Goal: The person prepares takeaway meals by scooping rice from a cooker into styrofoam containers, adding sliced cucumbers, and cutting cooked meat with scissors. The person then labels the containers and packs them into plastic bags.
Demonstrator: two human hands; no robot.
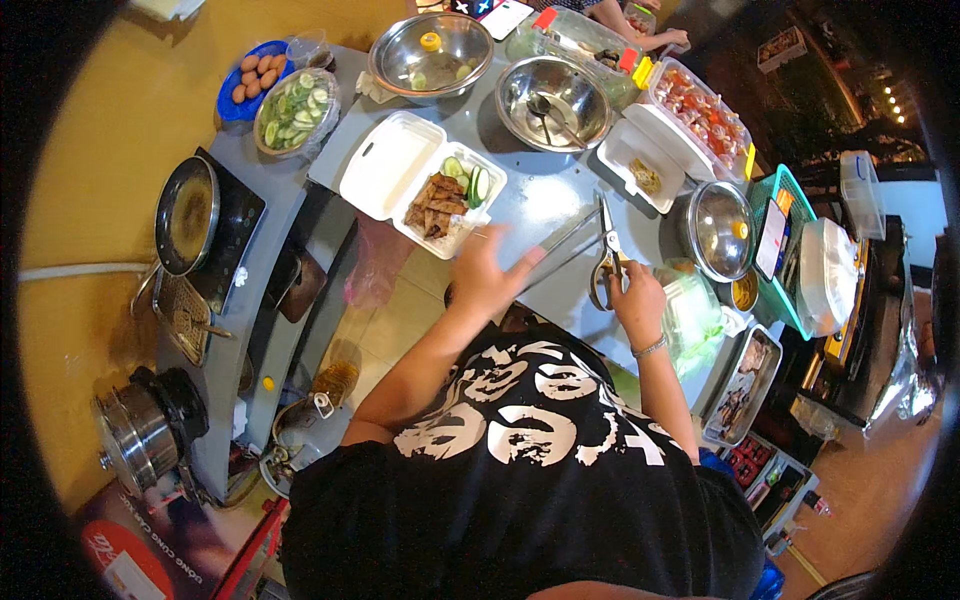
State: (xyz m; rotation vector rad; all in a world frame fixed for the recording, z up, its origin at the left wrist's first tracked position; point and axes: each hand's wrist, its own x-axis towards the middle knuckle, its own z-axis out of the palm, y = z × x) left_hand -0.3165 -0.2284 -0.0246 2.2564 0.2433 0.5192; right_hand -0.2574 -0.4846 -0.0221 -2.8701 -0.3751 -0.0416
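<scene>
My left hand (489, 271), blurred, has its thumb and fingers apart at the near corner of a white foam takeaway box (394, 161). The box lies with its lid folded back. Inside are browned meat strips (437, 206), cucumber slices (474, 184) and some white rice, partly covered. In my right hand (640, 300) are the handles of kitchen scissors (610, 244), whose blades point away from me over the grey table (551, 191). Metal tongs (562, 251) lie between my two hands.
Steel bowls (553, 105) stand along the far side, near a second foam box (645, 161). A frying pan (186, 217) is on the left cooktop. To the right are a lidded bowl (718, 232), a green basket (784, 292) and a metal tray (742, 386). Another person's hand (675, 39) shows behind.
</scene>
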